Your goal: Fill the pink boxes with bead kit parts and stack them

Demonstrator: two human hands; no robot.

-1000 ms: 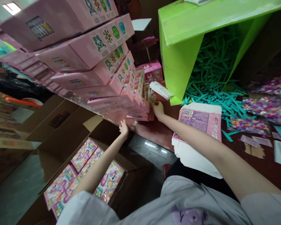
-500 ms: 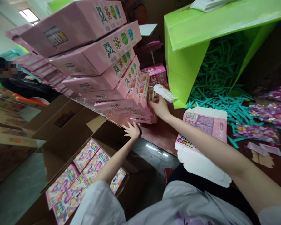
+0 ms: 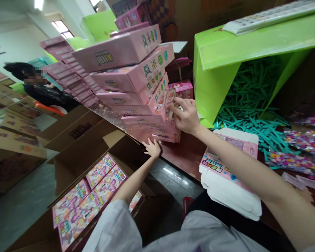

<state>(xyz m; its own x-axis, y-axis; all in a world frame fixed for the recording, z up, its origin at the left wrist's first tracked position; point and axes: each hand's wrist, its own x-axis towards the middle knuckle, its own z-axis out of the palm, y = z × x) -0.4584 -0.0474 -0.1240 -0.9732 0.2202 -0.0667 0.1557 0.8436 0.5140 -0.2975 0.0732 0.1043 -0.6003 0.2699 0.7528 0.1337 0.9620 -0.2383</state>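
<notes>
My right hand (image 3: 186,114) is at the right side of a leaning stack of pink printed boxes (image 3: 120,75). Its fingers are bent towards the thumb in a pinch against the side of the lower boxes; whatever lies between the fingertips is too small to make out. A sliver of white card (image 3: 200,115) shows behind this hand, mostly hidden. Low at the table's edge, my left hand (image 3: 152,148) is open with fingers spread, just below the bottom box and holding nothing. A pile of flat printed cartons (image 3: 231,175) lies under my right forearm.
A green box (image 3: 217,77) on its side spills teal sticks (image 3: 254,129) onto the table. Bags of colourful pieces (image 3: 294,161) lie at right. Below left, an open cardboard carton (image 3: 68,154) holds several printed boxes (image 3: 78,206). Another person (image 3: 49,96) is at far left.
My right hand has risen slightly and now covers most of the white card that showed above it. My left hand stays spread by the table edge. The view has shifted.
</notes>
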